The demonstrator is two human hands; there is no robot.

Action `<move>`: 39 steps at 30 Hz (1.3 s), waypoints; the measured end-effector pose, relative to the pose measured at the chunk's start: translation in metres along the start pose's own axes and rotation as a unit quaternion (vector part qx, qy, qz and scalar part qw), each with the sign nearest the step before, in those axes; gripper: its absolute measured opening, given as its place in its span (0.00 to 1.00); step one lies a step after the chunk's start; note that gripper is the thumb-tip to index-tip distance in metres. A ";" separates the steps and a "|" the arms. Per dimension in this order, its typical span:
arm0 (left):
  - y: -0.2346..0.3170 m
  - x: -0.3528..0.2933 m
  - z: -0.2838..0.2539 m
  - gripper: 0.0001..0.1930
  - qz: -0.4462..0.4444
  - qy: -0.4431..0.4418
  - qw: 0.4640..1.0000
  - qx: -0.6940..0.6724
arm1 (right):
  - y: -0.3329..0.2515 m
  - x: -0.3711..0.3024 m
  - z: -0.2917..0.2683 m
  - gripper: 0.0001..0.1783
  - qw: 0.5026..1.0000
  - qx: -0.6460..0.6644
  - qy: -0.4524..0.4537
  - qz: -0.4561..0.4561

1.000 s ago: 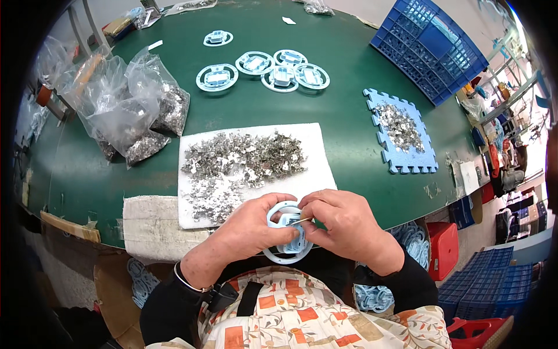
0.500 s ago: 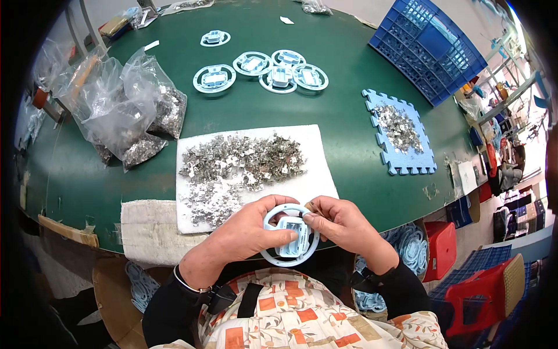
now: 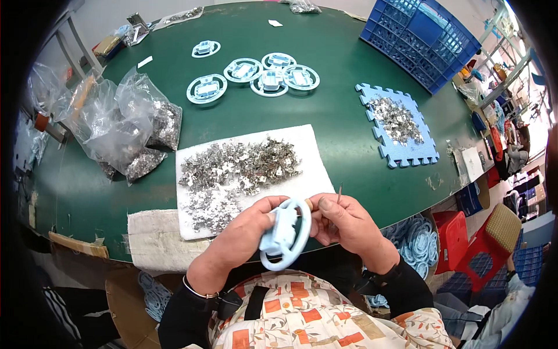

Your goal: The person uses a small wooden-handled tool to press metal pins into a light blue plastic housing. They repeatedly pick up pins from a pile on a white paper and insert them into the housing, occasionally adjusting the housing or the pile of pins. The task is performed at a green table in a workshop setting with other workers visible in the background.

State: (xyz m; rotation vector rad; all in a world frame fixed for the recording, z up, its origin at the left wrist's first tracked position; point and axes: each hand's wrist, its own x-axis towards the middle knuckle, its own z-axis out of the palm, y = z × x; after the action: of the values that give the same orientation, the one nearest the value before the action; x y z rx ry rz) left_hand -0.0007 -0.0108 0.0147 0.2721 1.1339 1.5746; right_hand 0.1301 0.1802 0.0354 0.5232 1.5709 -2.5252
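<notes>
My left hand [image 3: 244, 230] is closed on a light-blue plastic steering wheel [image 3: 283, 235], a ring with a boxy hub. It is tilted nearly edge-on over the table's near edge. Close beside its rim, my right hand [image 3: 343, 221] has its fingers pinched, and a thin dark rod [image 3: 340, 191] sticks up from them; the rest of it is hidden. Just beyond my hands lies a white foam sheet [image 3: 308, 145], bearing a pile of small shiny metal pieces [image 3: 244, 166].
Several similar wheels [image 3: 207, 89] lie farther back. Clear bags of metal pieces [image 3: 139, 116] stand at the left. To the right are a blue foam mat [image 3: 401, 152] with more pieces and a blue crate [image 3: 421, 43]. Boxes of blue rings [image 3: 415, 241] and red stools [image 3: 450, 241] stand below the table.
The steering wheel has turned from facing up to nearly edge-on in my left hand. My right hand has come off its rim, and the thin rod now shows above its fingers.
</notes>
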 end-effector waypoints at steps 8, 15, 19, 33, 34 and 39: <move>-0.021 0.004 -0.017 0.26 -0.060 -0.118 0.931 -0.340 | 0.012 0.018 0.022 0.13 0.920 -0.297 0.087 -0.240; -0.022 -0.003 -0.005 0.17 -0.065 -0.139 0.949 -0.275 | 0.012 0.016 0.017 0.14 0.893 -0.367 0.133 -0.225; -0.026 -0.016 -0.004 0.25 -0.015 -0.105 0.991 -0.084 | 0.007 0.009 -0.010 0.15 0.950 -0.277 0.055 -0.132; -0.022 -0.038 -0.022 0.23 -0.058 -0.032 0.998 -0.021 | 0.008 0.078 0.036 0.07 0.737 -0.613 0.058 -0.279; -0.022 -0.039 -0.022 0.22 -0.050 -0.036 0.998 -0.024 | 0.011 0.082 0.039 0.07 0.716 -0.636 0.066 -0.281; -0.017 -0.045 -0.023 0.20 -0.033 -0.020 0.999 -0.028 | 0.014 0.088 0.040 0.06 0.707 -0.656 0.076 -0.251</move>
State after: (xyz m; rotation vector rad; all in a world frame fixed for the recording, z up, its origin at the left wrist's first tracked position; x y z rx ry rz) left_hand 0.0103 -0.0628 0.0066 0.2253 1.0551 1.5336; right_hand 0.0423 0.1450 0.0088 0.0501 3.2175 -0.8416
